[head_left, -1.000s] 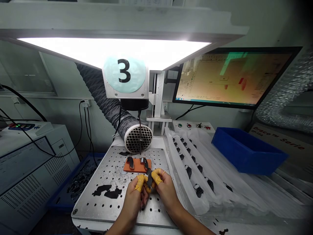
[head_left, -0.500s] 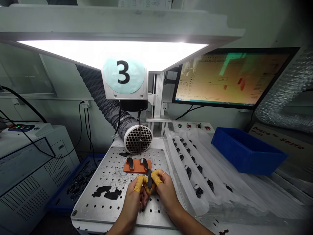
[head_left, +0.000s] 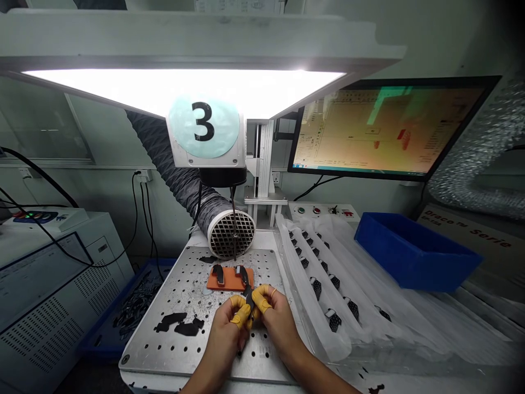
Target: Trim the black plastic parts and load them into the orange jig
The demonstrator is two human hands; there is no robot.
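Both hands wear yellow finger cots and meet in front of the orange fixture block. Between them is a small dark curved piece, its kind unclear. My left hand is closed on its lower left side, thumb pressed on it. My right hand pinches the same piece from the right. Two dark parts sit on the orange block, a left part and a right part. Loose black scraps lie on the perforated metal plate left of my hands.
A machine head marked 3 hangs above the plate, with a grilled duct mouth behind the block. White foam sheeting on the right carries rows of dark mesh parts. Further right stands a blue bin; a monitor is behind.
My left thumb and fingers have shifted up and over the dark piece, covering more of its lower part. The right hand has moved slightly left. The view has shifted a little.
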